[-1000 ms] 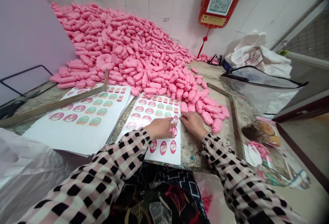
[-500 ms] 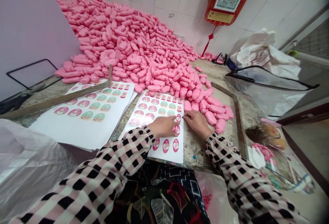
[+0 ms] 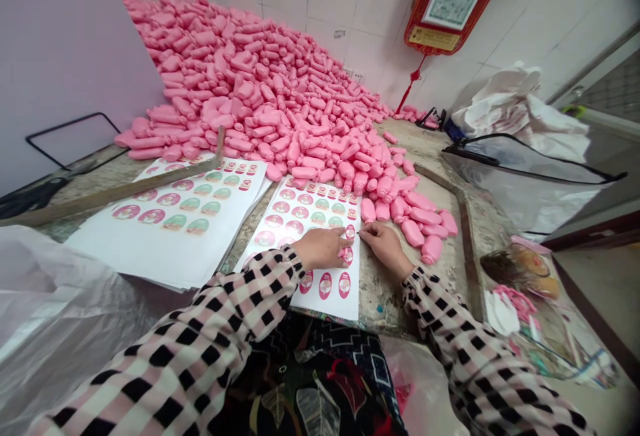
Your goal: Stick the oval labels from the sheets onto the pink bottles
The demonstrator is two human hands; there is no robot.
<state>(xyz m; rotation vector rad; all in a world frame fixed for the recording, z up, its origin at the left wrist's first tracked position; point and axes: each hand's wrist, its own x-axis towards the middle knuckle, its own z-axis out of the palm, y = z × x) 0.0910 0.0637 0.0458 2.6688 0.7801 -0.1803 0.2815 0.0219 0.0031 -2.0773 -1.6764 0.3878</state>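
A white sheet of stickers lies before me, with rows of pink and green labels. My left hand rests on its right half. The index finger points to an oval pink sticker by the right edge, while the other fingers curl over a bit of pink that I cannot make out. Just off that edge, my right hand is closed in a pinch, thumb and index finger together. A tiny dark tip shows at the pinch, too small to name. Small pink plastic bottles lie beyond the right hand.
A large heap of pink bottles covers the back of the table. To the left, a wooden strip lies across a stack of sticker sheets. Scissors are at far left. A wooden edging and a clear bag stand right.
The whole view has shifted slightly, so everything sits a little further right and lower. Both hands keep nearly the same place at the sheet's right edge.
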